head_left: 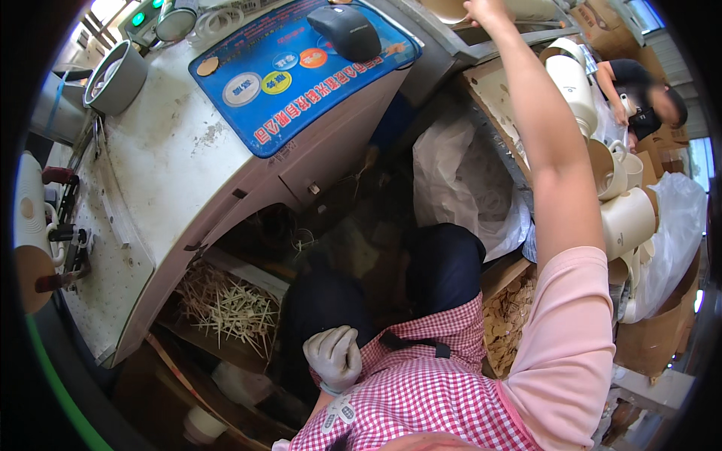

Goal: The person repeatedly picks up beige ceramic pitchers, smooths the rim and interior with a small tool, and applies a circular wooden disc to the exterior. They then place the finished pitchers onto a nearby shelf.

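Note:
My left hand (pixel 333 359), in a pale work glove, rests in my lap against the checked apron with its fingers curled into a loose fist. Nothing shows sticking out of it. My bare right arm stretches far up to the top edge, where my right hand (pixel 487 10) is partly cut off. Its fingers bend at the rim of a cream cup (pixel 447 9), which the frame edge also cuts. Below that arm, several cream mugs and bottles lie piled, among them a bottle (pixel 571 92) and a wide mug (pixel 628 222).
A white workbench (pixel 177 169) at left carries a blue mat (pixel 263 94), a black mouse (pixel 346 33) and a grey pot (pixel 116 77). Thin wooden sticks (pixel 229 308) fill a box underneath. A plastic bag (pixel 470 188) hangs at right. A co-worker (pixel 635 98) is farther off.

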### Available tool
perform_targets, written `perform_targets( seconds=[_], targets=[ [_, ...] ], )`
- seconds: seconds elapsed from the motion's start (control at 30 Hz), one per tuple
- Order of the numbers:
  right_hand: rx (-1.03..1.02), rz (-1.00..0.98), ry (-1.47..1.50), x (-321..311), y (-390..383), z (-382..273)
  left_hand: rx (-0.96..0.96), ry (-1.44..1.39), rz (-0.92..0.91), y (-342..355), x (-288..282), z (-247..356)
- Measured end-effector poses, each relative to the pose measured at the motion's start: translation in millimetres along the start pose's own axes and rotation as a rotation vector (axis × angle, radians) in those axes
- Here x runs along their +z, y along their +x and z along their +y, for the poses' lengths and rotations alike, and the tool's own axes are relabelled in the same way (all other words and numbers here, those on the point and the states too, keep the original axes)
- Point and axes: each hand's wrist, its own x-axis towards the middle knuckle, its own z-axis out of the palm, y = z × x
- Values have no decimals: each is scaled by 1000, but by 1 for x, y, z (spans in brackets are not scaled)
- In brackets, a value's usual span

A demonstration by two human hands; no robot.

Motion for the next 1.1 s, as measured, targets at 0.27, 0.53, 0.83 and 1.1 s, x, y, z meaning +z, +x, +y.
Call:
perform_targets(
  seconds=[0.27,0.53,0.83,1.1],
  targets=[
    [-378,-52,-219,42,109,141,-19,75,5,-20,-1,-8],
    [-419,316,257,-15,-38,73,-79,-33,317,-32,-27,8],
    [-565,-96,627,-81,-492,-2,-1119,813,1090,-241,-262,-118],
    [-414,-529,634,-71,-582,-7,-1293,629,1123,-349,-421,-195]
  ],
)
